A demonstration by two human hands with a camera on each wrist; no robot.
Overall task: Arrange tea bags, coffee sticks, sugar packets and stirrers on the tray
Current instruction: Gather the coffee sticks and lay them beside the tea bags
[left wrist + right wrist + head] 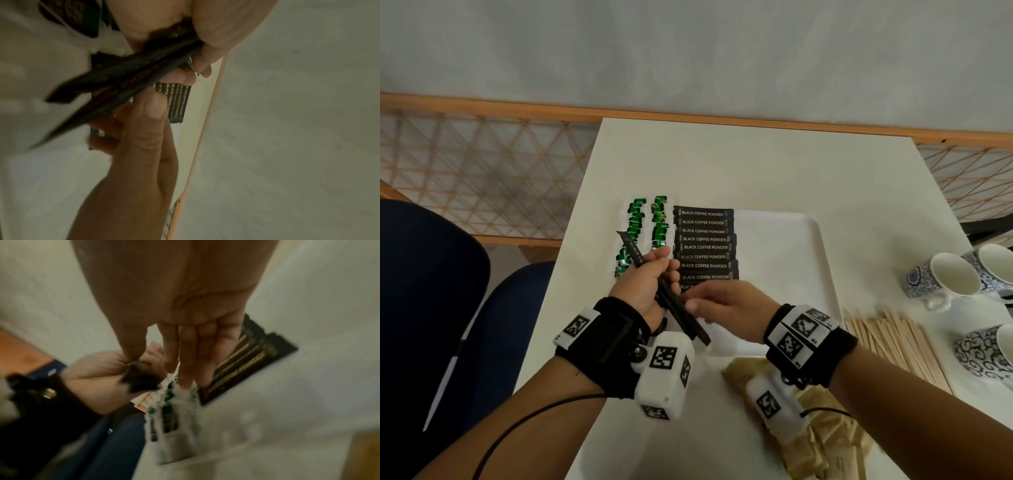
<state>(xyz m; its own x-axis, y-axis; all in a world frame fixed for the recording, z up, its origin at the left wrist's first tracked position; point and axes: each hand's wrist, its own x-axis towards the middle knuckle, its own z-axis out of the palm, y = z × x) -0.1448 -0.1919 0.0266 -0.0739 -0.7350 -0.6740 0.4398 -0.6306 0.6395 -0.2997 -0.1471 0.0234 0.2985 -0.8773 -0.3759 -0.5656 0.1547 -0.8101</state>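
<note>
The left hand [643, 284] is clamped on a small bundle of black coffee sticks [671, 301], held slanted above the desk [756, 164] at the tray's [791, 246] near-left corner. The right hand [726, 305] reaches across with fingers nearly straight, thumb and forefinger touching the bundle. On the tray, more sticks [704, 246] lie in a column, with two columns of green tea bags [650, 229] just left. Stirrers [893, 346], sugar packets [822, 442] and cups [941, 274] lie to the right.
</note>
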